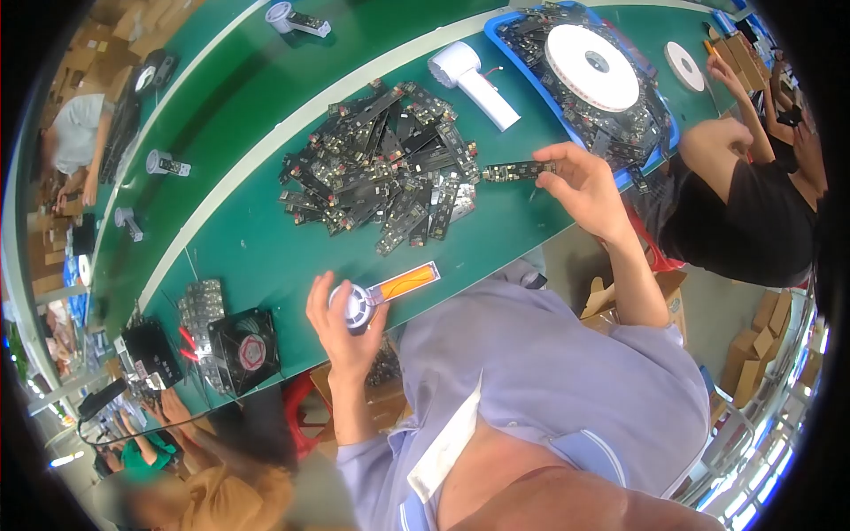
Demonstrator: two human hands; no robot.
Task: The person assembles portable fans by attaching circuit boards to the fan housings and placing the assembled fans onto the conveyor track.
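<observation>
My left hand (343,341) is closed around the round white head of a small handheld fan (358,310). The fan's handle lies open, and an orange battery (409,281) with a thin dark wire shows inside it. Between the thumb and fingers of my right hand (586,190) is a narrow black circuit board (509,172), held level above the green table. Its left end is beside a big heap of similar circuit boards (381,159), whose right edge it may touch.
Behind the heap lies a white fan housing (478,84). A blue tray (567,128) of boards carries a white reel (591,66). At the left sit a black square fan (245,351) and red-handled pliers (188,343). Co-workers sit on both sides and across the table.
</observation>
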